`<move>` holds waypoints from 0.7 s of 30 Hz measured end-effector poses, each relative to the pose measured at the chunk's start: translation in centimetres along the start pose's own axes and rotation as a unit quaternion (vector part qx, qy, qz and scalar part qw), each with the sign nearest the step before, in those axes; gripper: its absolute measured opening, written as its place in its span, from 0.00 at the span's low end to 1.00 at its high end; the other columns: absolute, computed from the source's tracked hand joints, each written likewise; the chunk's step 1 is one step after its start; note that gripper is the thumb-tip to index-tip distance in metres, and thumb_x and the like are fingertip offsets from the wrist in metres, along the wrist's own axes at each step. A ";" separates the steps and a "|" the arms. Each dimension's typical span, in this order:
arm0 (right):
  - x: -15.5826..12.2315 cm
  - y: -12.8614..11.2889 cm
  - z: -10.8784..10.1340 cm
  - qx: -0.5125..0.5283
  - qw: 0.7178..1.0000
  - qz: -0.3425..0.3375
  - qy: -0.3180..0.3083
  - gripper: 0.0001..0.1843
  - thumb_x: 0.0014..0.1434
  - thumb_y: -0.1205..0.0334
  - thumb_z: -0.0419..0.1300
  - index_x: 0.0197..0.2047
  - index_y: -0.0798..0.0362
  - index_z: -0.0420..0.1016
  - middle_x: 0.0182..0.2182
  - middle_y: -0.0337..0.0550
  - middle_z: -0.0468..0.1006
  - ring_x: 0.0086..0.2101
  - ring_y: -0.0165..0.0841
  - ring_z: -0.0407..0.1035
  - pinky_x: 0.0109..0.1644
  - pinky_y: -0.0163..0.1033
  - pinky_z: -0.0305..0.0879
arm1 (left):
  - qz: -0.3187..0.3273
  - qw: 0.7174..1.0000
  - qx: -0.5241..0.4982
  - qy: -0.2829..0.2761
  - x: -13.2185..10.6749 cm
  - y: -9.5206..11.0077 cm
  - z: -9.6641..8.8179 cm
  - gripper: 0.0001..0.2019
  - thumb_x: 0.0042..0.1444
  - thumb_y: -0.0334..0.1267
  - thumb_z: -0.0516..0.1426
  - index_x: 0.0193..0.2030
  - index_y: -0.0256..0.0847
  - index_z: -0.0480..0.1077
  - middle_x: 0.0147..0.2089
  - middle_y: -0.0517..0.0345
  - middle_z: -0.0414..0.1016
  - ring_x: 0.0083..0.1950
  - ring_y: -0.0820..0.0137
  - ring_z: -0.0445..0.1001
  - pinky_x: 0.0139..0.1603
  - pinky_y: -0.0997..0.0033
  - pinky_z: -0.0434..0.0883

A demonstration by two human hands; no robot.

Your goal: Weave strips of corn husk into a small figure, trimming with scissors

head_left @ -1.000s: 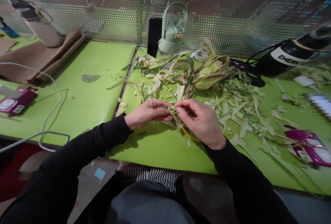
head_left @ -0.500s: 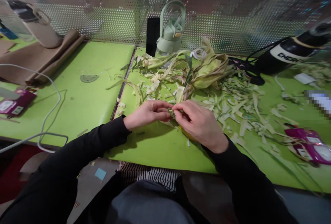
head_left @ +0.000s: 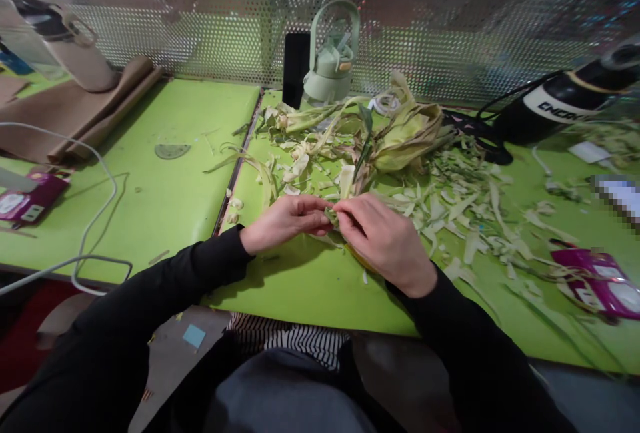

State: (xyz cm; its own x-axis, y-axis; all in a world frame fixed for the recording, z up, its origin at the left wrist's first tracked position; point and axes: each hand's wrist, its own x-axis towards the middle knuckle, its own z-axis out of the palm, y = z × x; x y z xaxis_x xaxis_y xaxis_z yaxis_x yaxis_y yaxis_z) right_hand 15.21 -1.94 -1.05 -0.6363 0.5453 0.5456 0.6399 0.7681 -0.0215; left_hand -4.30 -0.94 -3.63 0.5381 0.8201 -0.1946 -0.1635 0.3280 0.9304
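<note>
My left hand [head_left: 286, 223] and my right hand [head_left: 386, 241] meet fingertip to fingertip above the front of the green table [head_left: 305, 286]. Both are closed in a pinch on a small green strip of corn husk [head_left: 331, 215], mostly hidden by the fingers. Beneath my right palm a yellow thing [head_left: 363, 259] peeks out; its kind cannot be made out. Just beyond the fingers, a bundle of corn husks [head_left: 410, 139] lies among loose leaves, and a pale husk leaf [head_left: 346, 181] stands up.
Husk scraps [head_left: 470, 219] spread to the right. A mint-green bottle [head_left: 327, 76] and a dark phone-like slab [head_left: 296, 66] stand by the perforated screen [head_left: 210, 33]. A black bottle [head_left: 550, 109], purple packets [head_left: 600, 279], a protractor [head_left: 173, 151] and a white cable [head_left: 113, 179] lie around.
Both hands stay in nearly the same place. The fingers have shifted slightly, and a little more of the green strip shows between them.
</note>
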 end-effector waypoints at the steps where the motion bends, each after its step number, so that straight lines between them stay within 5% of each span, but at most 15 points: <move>1: 0.0 0.1 -0.1 -0.013 1.000 -0.023 -0.012 0.06 0.65 0.71 0.53 0.41 0.55 0.71 0.32 0.44 0.76 0.32 0.33 0.71 0.36 0.37 0.68 | -0.002 1.000 0.002 -0.003 0.0 0.0 0.0 0.08 0.59 0.27 0.59 0.45 0.31 0.76 0.36 0.57 0.78 0.36 0.78 0.76 0.49 0.70 0.74; 7: -0.1 0.7 -0.8 -0.032 0.993 -0.069 -0.094 0.09 0.66 0.68 0.52 0.40 0.56 0.73 0.29 0.42 0.72 0.28 0.33 0.67 0.32 0.38 0.64 | -0.011 0.999 0.031 -0.018 0.3 -0.7 0.3 0.08 0.59 0.26 0.58 0.46 0.30 0.74 0.36 0.57 0.77 0.35 0.80 0.74 0.45 0.74 0.72; 14: 0.1 0.3 -0.5 -0.014 0.992 -0.079 -0.094 0.10 0.67 0.70 0.51 0.39 0.58 0.73 0.30 0.45 0.73 0.31 0.35 0.69 0.35 0.39 0.68 | 0.034 0.994 0.098 -0.025 0.4 -1.0 0.2 0.07 0.58 0.31 0.60 0.42 0.32 0.74 0.38 0.57 0.77 0.38 0.76 0.74 0.47 0.70 0.72; 21: 0.4 0.8 0.0 0.092 0.995 0.016 0.024 0.05 0.65 0.68 0.57 0.44 0.58 0.72 0.39 0.50 0.75 0.41 0.36 0.72 0.44 0.41 0.72 | 0.017 1.000 0.003 0.020 0.5 -0.4 -0.4 0.11 0.58 0.32 0.61 0.47 0.31 0.72 0.37 0.56 0.78 0.38 0.75 0.78 0.49 0.68 0.74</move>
State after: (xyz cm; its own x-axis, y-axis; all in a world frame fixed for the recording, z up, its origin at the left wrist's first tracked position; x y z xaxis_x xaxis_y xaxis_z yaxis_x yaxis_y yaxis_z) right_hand 15.47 -1.11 -0.91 -0.5935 0.5566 0.5813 0.5668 0.8019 -0.1892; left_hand -4.29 -0.53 -4.25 0.4980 0.8494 -0.1747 -0.1761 0.2963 0.9387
